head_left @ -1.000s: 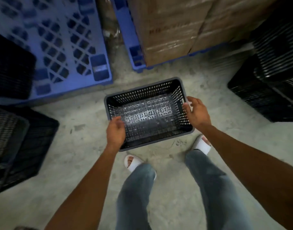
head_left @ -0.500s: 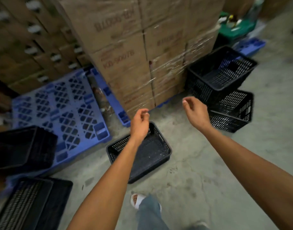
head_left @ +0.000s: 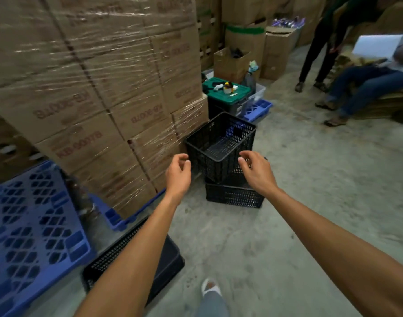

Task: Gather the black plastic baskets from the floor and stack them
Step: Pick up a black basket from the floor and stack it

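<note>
A tall black mesh basket (head_left: 221, 143) sits tilted on top of a lower black basket (head_left: 233, 195) on the concrete floor, beside the wrapped cartons. My left hand (head_left: 177, 175) and my right hand (head_left: 256, 171) are raised in front of this pair, fingers loosely curled and apart, holding nothing and touching neither basket. Another black basket (head_left: 166, 259) rests on the floor at the lower left, partly hidden under my left forearm.
Shrink-wrapped cartons (head_left: 100, 88) on a blue pallet (head_left: 118, 219) rise at the left. A second blue pallet (head_left: 29, 232) lies at the far left. A green-lidded bin (head_left: 228, 92) stands behind the baskets. Two people (head_left: 360, 83) are at the upper right.
I let go of the small basket, which now lies on the floor below my left arm. My view lifted and both empty hands moved toward the two stacked baskets.
</note>
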